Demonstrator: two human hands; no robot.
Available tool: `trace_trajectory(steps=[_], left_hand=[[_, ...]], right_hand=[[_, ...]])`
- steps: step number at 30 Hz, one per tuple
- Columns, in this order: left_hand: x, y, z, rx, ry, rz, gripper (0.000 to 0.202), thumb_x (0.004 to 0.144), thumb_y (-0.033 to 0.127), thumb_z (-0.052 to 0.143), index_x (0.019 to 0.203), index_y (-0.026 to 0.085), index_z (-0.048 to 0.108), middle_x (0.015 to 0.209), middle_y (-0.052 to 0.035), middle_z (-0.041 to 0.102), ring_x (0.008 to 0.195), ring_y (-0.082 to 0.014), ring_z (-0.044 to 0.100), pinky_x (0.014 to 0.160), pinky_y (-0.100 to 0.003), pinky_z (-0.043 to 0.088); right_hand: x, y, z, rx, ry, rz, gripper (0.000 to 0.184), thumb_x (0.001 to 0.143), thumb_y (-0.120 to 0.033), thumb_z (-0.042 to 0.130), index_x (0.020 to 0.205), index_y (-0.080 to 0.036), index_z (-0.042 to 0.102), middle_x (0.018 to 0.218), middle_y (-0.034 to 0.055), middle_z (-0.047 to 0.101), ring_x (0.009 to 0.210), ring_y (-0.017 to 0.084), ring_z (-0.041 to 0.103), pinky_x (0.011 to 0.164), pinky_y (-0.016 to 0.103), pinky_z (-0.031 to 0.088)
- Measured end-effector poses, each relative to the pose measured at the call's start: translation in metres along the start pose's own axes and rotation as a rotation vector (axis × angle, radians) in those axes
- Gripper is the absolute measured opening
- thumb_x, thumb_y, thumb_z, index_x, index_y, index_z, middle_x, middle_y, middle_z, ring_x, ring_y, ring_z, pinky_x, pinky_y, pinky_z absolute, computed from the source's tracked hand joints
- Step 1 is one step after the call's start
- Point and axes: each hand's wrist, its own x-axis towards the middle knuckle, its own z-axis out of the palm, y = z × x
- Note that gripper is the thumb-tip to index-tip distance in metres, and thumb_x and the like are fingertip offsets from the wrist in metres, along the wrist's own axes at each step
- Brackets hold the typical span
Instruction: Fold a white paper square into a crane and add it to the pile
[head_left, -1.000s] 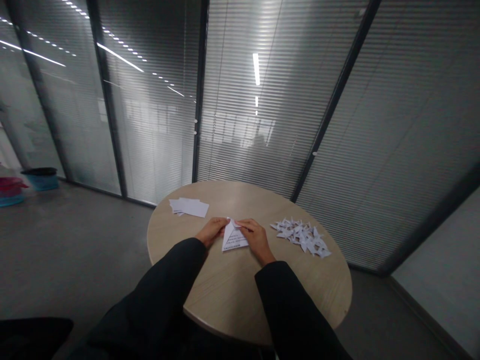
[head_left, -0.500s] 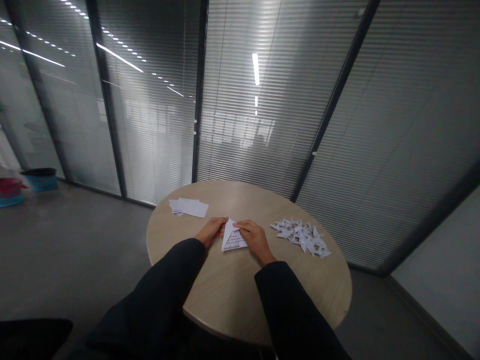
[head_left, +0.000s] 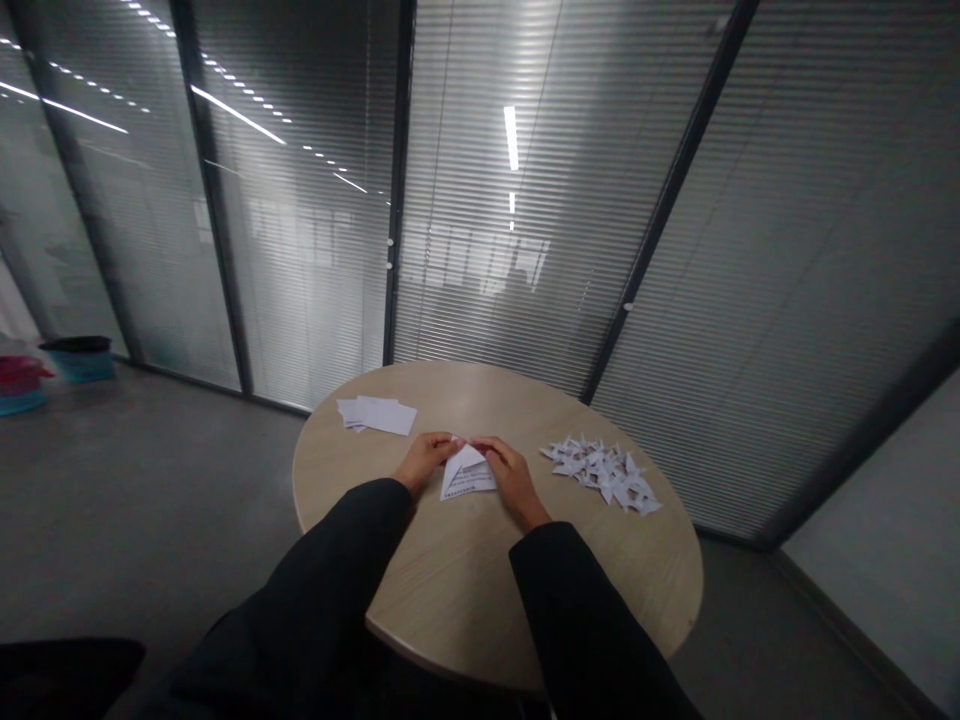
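**A:** What do we have on the desk (head_left: 480, 600)?

**B:** We log a round, wood-look top. Near its middle lies the folded white sheet (head_left: 466, 472), a roughly triangular shape with printing along its lower edge and a flap lying across its upper part.

**A:** State of the grip?

**B:** The left hand (head_left: 424, 462) and right hand (head_left: 512, 482) flank the sheet, their fingers (head_left: 484, 447) meeting near its top corner. We cannot tell whether they are clenching it or only pressing it down.

**A:** How far along?

**B:** Plenty is done: a heap of origami cranes (head_left: 604, 478) lies to the right. Some work remains: a small stack of flat paper sheets (head_left: 379, 416) lies to the left, though we cannot count it.

**A:** Containers?

**B:** On the floor (head_left: 150, 480), far left, we see a blue tub (head_left: 81, 366) with a dark rim, and beside it a teal basin (head_left: 19, 400) with something red on top. We cannot see what the tub holds.
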Motion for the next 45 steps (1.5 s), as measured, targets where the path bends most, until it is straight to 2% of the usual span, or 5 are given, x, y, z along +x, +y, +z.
trace_trajectory(steps=[6,18,25,32,45], left_hand=[[0.001,-0.002,0.000,0.100,-0.009,0.042,0.040,0.063,0.050,0.070,0.070,0.010,0.069,0.062,-0.0031,0.061,0.058,-0.0123,0.049,0.056,-0.024,0.034],[-0.002,0.005,0.003,0.174,0.078,0.028,0.046,0.068,0.056,0.060,0.058,0.012,0.066,0.046,0.0010,0.048,0.047,-0.0096,0.040,0.048,-0.023,0.029],[-0.002,0.003,0.003,0.110,0.038,-0.043,0.049,0.068,0.059,0.058,0.062,0.011,0.067,0.053,-0.0035,0.057,0.050,-0.0126,0.049,0.051,-0.024,0.035],[-0.002,0.006,0.003,0.157,0.036,-0.021,0.040,0.052,0.048,0.076,0.063,0.011,0.067,0.057,-0.0023,0.059,0.053,-0.0117,0.049,0.052,-0.024,0.034],[-0.006,0.008,0.005,0.159,-0.001,0.036,0.047,0.065,0.057,0.064,0.059,0.011,0.067,0.048,-0.0008,0.052,0.047,-0.0099,0.041,0.049,-0.024,0.028]], right_hand=[[0.001,0.013,0.007,0.141,-0.035,0.262,0.026,0.073,-0.043,0.062,0.075,-0.017,0.063,0.071,0.0031,0.067,0.066,0.018,0.062,0.059,0.027,0.047],[0.000,0.013,0.008,0.228,-0.122,0.287,0.025,0.067,-0.041,0.067,0.068,-0.017,0.064,0.065,0.0012,0.066,0.060,0.016,0.060,0.056,0.025,0.045],[0.000,0.008,0.006,0.190,-0.107,0.286,0.022,0.066,-0.039,0.067,0.066,-0.016,0.064,0.062,0.0006,0.065,0.058,0.016,0.059,0.053,0.024,0.043],[-0.001,0.005,0.007,0.143,-0.116,0.261,0.022,0.068,-0.037,0.064,0.062,-0.017,0.061,0.058,-0.0012,0.060,0.056,0.014,0.056,0.054,0.024,0.040],[0.000,0.000,0.004,0.131,-0.094,0.260,0.018,0.067,-0.032,0.062,0.057,-0.018,0.062,0.055,-0.0028,0.058,0.055,0.014,0.053,0.052,0.022,0.039]])
